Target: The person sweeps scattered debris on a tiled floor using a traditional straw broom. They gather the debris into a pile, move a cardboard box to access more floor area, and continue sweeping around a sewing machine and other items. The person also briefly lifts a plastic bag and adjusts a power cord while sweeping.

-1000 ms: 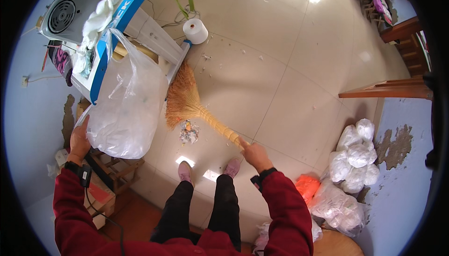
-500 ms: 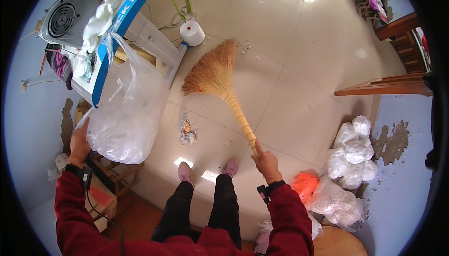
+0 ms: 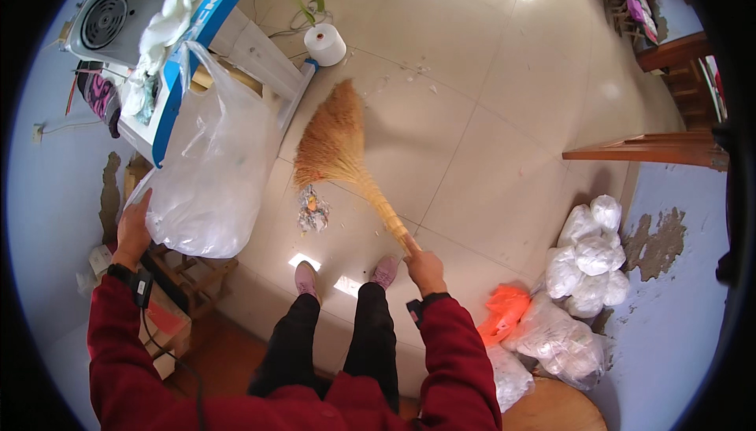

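My right hand [image 3: 426, 272] is closed round the handle of a straw broom [image 3: 344, 151]. The broom's fanned bristles are over the floor in front of me, just beyond a small pile of litter scraps [image 3: 313, 211]. A large white translucent plastic bag [image 3: 211, 171] hangs by its handle at the corner of the blue-edged table on my left. At the bag's near left side, my left hand [image 3: 134, 229] grips its edge; some of the fingertips are hidden by the film.
A white thread cone [image 3: 324, 44] stands by the table [image 3: 175, 108] leg. Scattered bits lie on the tiled floor [image 3: 480, 147] beyond the broom. On the right are several stuffed white bags [image 3: 587, 258], an orange bag [image 3: 504, 313] and a wooden door [image 3: 646, 147]. Boxes [image 3: 169, 329] stand lower left.
The broom and my right hand have moved left and a little toward me, bringing the bristles close to the litter pile. My left hand stays at the bag.
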Motion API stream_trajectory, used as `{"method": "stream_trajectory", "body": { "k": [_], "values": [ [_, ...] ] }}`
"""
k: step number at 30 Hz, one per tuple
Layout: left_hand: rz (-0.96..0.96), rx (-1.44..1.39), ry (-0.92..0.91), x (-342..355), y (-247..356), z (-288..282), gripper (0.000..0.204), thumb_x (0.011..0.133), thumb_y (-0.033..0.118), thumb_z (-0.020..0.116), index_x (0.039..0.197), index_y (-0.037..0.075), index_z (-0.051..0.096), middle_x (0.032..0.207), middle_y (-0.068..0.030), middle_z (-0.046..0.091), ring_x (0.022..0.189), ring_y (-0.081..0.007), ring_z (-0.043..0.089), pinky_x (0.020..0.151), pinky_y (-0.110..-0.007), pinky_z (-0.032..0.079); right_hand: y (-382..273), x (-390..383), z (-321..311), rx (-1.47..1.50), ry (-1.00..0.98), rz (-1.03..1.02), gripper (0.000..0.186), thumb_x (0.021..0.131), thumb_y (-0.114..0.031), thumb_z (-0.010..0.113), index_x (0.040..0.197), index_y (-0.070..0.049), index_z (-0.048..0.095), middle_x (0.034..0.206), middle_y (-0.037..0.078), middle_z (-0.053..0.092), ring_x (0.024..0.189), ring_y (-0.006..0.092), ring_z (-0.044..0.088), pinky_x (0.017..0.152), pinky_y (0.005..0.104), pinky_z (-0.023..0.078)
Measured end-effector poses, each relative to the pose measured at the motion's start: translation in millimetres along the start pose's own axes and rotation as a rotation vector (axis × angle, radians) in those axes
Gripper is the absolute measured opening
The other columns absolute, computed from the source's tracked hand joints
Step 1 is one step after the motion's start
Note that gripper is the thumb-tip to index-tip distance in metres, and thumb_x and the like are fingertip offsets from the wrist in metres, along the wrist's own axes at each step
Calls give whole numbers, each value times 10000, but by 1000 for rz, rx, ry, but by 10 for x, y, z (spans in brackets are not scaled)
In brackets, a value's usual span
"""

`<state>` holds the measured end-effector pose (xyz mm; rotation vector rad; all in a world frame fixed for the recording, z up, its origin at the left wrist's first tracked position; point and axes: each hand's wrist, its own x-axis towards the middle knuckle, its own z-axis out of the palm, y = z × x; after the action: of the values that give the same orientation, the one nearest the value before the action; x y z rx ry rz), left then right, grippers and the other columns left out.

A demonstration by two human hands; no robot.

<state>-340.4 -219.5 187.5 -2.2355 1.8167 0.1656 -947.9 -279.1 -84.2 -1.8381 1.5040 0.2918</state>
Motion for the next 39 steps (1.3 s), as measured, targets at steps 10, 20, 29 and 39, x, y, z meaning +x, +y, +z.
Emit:
{"method": "stream_trajectory", "body": {
  "k": [10, 20, 29, 39],
  "values": [
    [-55, -92, -177, 197, 427, 435, 714, 748, 5, 558, 1422, 152, 373, 1081, -177, 578, 1037, -380, 543, 899, -455, 458, 333, -1675, -633, -150, 47, 18, 742, 849, -350, 639, 1474, -250, 251, 665, 184, 580, 574, 362, 589, 512, 479, 472],
    [427, -319, -3, -443, 768, 562, 711, 749, -3, 567, 1419, 65, 339, 1341, -168, 436, 1320, -337, 351, 1114, -445, 280, -471, -3178, -533, -13, -16, 29, 650, 846, -272, 626, 1437, -231, 358, 668, 203, 601, 616, 397, 599, 553, 495, 473],
    [-244, -605, -433, -3344, -342, 1957, 538, 771, 157, 631, 1261, -9, 484, 1223, -237, 523, 1140, -396, 486, 980, -454, 401, -1303, -3720, -324, -71, -163, -82, 624, 849, -301, 618, 1419, -267, 364, 730, 220, 621, 651, 406, 621, 562, 496, 484],
    [-764, -825, -533, -4909, -4, 2207, 451, 805, 190, 598, 1205, -15, 564, 1070, -217, 642, 1000, -343, 615, 871, -381, 494, -2244, -1542, 721, -291, -139, -470, 424, 893, -224, 497, 1313, -270, 466, 724, 194, 630, 658, 374, 641, 571, 488, 516]
  ]
}}
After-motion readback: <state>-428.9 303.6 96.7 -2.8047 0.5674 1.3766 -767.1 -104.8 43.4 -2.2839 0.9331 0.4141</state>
